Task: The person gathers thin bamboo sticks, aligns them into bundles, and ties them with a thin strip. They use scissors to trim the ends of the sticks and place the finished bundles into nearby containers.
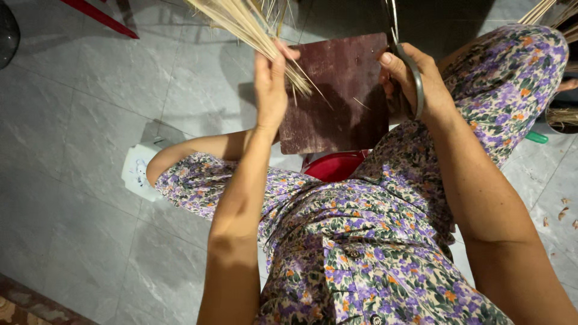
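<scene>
My left hand [271, 84] is closed around a bundle of thin pale straw stalks [253, 27], whose cut ends fan out over a dark brown wooden board [343, 114]. My right hand [412, 81] grips a pair of metal scissors [409, 66] by the handle loop, with the blades pointing up and away at the board's right edge. The board rests between my knees, above a red plastic stool [334, 165]. A few loose straw bits lie on the board.
I sit over a grey tiled floor [90, 120] in a floral outfit. A white object [137, 171] lies beside my left knee. More straw [563, 114] lies at the right, by a green item [536, 137]. A red bar [102, 18] crosses the top left.
</scene>
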Demonstrator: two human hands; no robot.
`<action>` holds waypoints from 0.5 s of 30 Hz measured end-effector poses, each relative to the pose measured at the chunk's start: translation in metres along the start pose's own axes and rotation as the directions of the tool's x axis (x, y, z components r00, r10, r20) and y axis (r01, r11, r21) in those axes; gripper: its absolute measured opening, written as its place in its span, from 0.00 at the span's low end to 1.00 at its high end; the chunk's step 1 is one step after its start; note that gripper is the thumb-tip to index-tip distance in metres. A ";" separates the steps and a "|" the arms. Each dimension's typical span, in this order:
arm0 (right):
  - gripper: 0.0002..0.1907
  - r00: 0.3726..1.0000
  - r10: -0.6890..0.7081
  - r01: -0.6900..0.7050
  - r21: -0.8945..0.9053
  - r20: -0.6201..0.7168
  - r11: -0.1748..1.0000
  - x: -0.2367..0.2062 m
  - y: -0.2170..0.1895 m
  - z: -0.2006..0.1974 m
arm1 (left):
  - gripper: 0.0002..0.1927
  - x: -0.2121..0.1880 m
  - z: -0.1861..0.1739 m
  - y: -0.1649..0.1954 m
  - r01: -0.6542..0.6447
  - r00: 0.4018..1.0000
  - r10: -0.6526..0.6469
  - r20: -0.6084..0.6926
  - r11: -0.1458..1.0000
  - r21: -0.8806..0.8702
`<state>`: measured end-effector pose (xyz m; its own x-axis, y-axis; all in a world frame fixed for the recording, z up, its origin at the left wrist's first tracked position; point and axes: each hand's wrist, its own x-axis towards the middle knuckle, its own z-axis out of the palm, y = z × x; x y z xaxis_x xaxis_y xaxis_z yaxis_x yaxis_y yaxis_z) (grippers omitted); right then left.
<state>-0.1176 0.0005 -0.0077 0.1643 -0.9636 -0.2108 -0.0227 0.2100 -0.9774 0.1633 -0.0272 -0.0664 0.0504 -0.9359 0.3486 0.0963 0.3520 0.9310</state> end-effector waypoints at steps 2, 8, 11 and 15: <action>0.18 1.000 -0.008 0.008 0.009 0.002 1.000 0.001 0.002 -0.001 | 0.13 -0.007 0.002 -0.013 0.032 0.999 -0.032 0.018 0.999 0.001; 0.19 0.996 0.081 -0.085 -0.141 -0.034 0.986 0.010 0.027 0.013 | 0.12 -0.005 -0.004 -0.018 0.040 0.998 -0.048 0.047 0.985 0.171; 0.25 0.999 -0.032 0.034 -0.276 0.012 0.960 0.034 0.054 0.042 | 0.12 0.003 0.012 -0.021 0.041 0.996 -0.037 0.080 0.998 -0.054; 0.25 0.998 -0.034 0.013 -0.353 -0.055 0.936 0.064 0.091 0.061 | 0.11 0.017 0.023 -0.032 0.257 0.965 -0.263 0.008 0.934 -0.249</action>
<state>-0.0494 -0.0322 -0.1099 0.1102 -0.9779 -0.1774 -0.3671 0.1259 -0.9216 0.1379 -0.0548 -0.0879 0.0153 -0.9957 0.0919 0.3503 0.0914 0.9322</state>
